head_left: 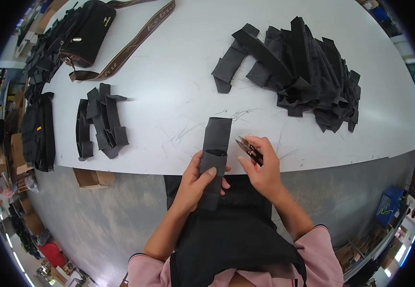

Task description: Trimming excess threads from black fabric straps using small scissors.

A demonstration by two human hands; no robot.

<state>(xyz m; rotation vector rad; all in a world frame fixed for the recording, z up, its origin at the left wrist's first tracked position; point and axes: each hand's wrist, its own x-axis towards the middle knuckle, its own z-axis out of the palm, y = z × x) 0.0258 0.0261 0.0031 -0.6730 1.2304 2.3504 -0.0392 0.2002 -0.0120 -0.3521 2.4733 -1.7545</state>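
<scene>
My left hand (197, 179) is closed around a black fabric strip (217, 136) with a folded flap, its thumb on top and fingertips showing past the right edge. The strip's far end lies over the front edge of the white table (169, 95). Just to its right, my right hand (264, 167) grips a pair of thread snips (250, 150), whose pointed blades aim up and left, apart from the fabric. Loose dark threads (188, 131) are scattered on the table around the strip.
A big heap of black fabric strips (313, 76) lies at the far right. A smaller pile of strips (104, 119) is on the left. Behind it sit a black bag (90, 33) with a brown strap (133, 45) and a black backpack (39, 131). A cardboard box (90, 178) stands below the table.
</scene>
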